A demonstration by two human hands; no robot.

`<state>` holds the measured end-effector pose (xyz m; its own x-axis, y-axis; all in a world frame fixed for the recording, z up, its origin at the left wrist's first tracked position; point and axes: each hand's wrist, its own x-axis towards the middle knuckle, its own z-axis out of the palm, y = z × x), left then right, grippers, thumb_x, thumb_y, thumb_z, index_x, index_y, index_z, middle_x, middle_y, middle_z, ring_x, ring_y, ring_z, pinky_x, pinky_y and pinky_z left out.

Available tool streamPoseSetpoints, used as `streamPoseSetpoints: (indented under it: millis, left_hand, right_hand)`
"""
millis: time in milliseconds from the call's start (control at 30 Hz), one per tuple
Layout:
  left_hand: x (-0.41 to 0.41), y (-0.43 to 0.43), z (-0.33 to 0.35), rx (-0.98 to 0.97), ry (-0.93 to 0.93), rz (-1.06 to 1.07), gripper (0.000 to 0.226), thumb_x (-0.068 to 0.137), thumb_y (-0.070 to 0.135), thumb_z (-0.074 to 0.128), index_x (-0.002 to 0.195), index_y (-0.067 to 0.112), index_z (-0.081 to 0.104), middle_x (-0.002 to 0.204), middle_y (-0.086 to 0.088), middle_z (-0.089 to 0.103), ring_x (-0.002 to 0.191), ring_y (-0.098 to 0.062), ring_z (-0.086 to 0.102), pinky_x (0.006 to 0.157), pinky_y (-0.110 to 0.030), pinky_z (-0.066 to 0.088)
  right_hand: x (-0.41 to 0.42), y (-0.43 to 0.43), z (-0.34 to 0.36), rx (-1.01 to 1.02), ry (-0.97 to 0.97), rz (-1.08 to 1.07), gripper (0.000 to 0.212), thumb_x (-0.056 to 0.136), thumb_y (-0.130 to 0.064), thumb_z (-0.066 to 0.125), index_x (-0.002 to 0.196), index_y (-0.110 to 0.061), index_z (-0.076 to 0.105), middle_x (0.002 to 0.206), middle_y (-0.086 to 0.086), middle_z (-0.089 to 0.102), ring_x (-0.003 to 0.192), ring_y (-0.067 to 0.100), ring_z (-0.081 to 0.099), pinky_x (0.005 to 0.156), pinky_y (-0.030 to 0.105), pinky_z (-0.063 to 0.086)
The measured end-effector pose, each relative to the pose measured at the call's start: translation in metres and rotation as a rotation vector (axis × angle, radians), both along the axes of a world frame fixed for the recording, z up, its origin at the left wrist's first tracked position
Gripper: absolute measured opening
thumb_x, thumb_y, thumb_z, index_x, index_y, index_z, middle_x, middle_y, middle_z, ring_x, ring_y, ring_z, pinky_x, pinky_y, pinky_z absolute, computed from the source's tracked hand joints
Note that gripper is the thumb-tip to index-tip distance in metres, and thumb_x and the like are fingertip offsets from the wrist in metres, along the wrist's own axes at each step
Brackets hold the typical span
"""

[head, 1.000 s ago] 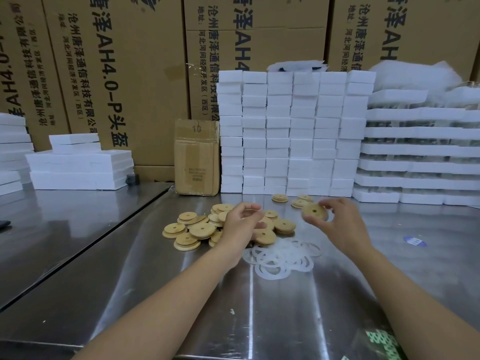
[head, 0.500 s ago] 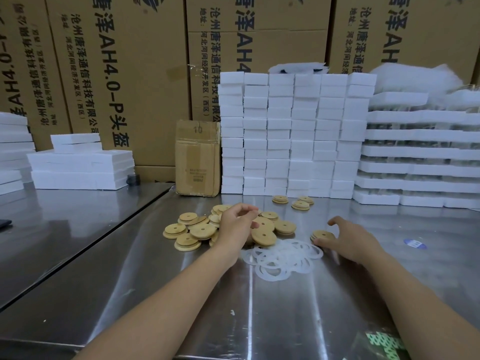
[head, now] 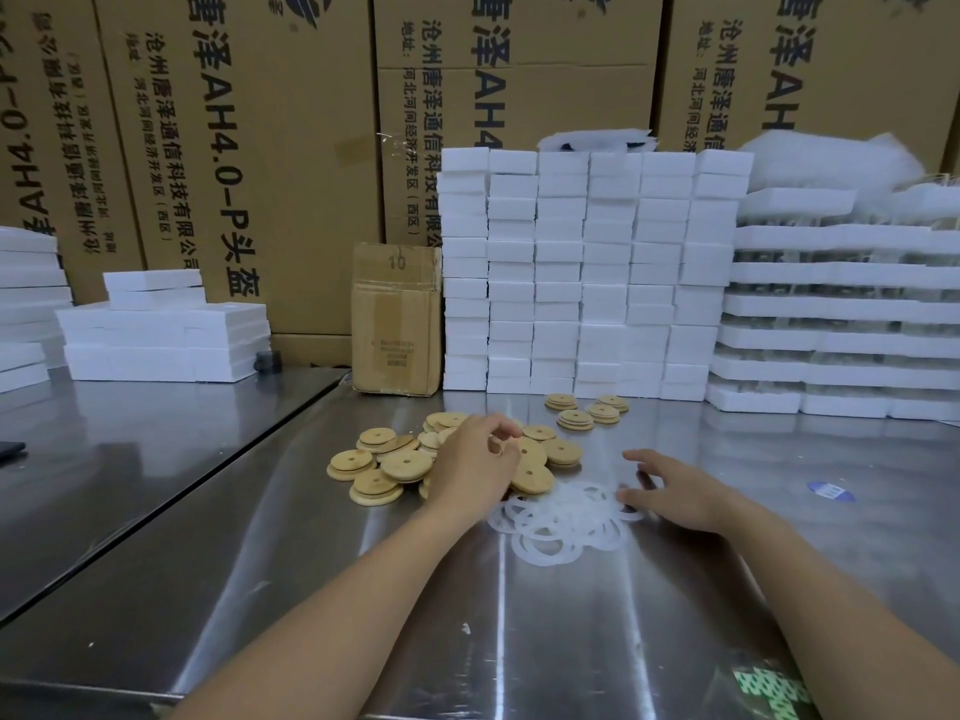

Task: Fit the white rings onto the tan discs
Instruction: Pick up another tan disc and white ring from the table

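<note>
A pile of tan discs [head: 399, 466], each with a centre hole, lies on the steel table [head: 519, 615]. My left hand [head: 475, 467] rests over the pile's right side, its curled fingers and thumb pinching the edge of one tan disc [head: 531, 478]. Just in front of the pile lies a heap of thin white rings [head: 558, 522]. My right hand [head: 680, 493] lies low on the heap's right edge, fingers spread and fingertips touching the rings, holding nothing I can see. A few more tan discs [head: 576, 419] sit farther back.
Stacks of white foam blocks [head: 592, 272] and foam trays [head: 841, 309] line the back, with a small cardboard box [head: 397, 324] to their left and big cartons behind. A second table [head: 130, 449] with foam slabs adjoins on the left. A blue sticker [head: 830, 492] lies at right.
My right hand brought a tan disc down from the air to the table, then slid left onto the white rings; that disc is out of sight. My left hand stayed on the pile.
</note>
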<state>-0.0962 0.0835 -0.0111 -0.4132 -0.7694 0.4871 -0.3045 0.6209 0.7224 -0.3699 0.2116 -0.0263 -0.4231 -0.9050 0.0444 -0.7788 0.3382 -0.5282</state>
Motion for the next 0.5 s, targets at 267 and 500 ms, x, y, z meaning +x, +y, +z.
streamPoseSetpoints:
  millis: [267,500]
  left_hand:
    - [0.002,0.001,-0.01,-0.137,-0.46,-0.083,0.03,0.097,0.057,0.062,0.123,0.043,0.068,0.132,0.015,0.063,0.129,-0.016,0.051,0.108,-0.043,0.046]
    - [0.003,0.006,-0.005,-0.072,-0.313,-0.108,0.029,0.085,0.045,0.082,0.111,0.045,0.068,0.12,0.014,0.064,0.109,-0.013,0.059,0.093,-0.033,0.051]
  right_hand:
    - [0.017,0.0,0.009,-0.103,0.084,0.08,0.009,0.09,-0.052,0.075,0.097,-0.046,0.076,0.095,-0.019,0.069,0.087,0.003,0.061,0.075,0.022,0.042]
    - [0.027,-0.002,0.012,-0.228,0.059,0.052,0.01,0.088,-0.031,0.082,0.08,-0.029,0.076,0.095,-0.016,0.074,0.099,0.004,0.066,0.092,0.033,0.051]
